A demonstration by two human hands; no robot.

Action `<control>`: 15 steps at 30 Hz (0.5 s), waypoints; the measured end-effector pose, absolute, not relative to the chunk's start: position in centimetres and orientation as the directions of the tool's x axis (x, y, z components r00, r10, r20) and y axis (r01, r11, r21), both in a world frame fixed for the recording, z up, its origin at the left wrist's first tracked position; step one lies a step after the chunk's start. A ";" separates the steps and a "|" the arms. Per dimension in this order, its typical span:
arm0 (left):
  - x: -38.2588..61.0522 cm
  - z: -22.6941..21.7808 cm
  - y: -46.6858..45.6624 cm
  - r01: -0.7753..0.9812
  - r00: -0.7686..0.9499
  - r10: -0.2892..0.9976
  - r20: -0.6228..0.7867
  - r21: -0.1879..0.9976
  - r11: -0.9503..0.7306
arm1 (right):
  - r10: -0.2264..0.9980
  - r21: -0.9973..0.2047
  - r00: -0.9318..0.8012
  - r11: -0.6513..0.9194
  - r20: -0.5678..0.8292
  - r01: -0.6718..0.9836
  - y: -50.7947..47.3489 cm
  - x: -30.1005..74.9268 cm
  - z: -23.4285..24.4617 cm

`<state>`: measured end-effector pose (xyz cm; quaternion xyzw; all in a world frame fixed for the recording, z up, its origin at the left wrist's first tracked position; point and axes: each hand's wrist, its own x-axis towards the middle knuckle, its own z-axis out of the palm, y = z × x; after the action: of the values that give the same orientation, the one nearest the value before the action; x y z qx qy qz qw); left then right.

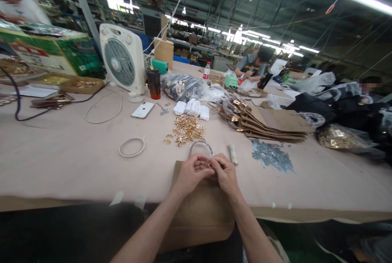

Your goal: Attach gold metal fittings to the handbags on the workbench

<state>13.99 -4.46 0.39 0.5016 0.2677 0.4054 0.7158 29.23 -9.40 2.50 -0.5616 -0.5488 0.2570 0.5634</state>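
Note:
My left hand and my right hand meet at the table's near edge, fingers pinched together over the top of a brown paper bag. Between the fingertips shows a small gold metal piece. A clear plastic loop handle rises just beyond my hands. A heap of gold metal clips lies a little farther out. A small white roll sits to the right of my right hand.
A stack of brown bags lies right of centre, grey flat pieces in front of it. A white ring, phone, dark tumbler and fan stand left. People work at the far side.

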 end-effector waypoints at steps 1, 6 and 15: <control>14.0 0.3 -4.4 -0.307 0.533 0.845 0.045 0.941 0.144 | 0.904 -0.926 0.294 0.218 0.311 0.308 -9.3 29.2 2.3; 14.1 0.1 -4.3 -0.281 0.522 0.848 0.092 0.957 0.069 | 0.911 -0.961 0.342 0.156 0.228 0.227 -9.4 29.3 2.3; 14.0 0.6 -4.3 -0.260 0.519 0.850 0.093 0.964 0.054 | 0.931 -0.960 0.283 0.171 0.232 0.223 -10.4 30.1 2.2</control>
<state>14.05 -4.28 0.64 0.5515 0.2675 0.4112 0.6747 30.12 -10.37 2.17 -0.5638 -0.5118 0.3109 0.5688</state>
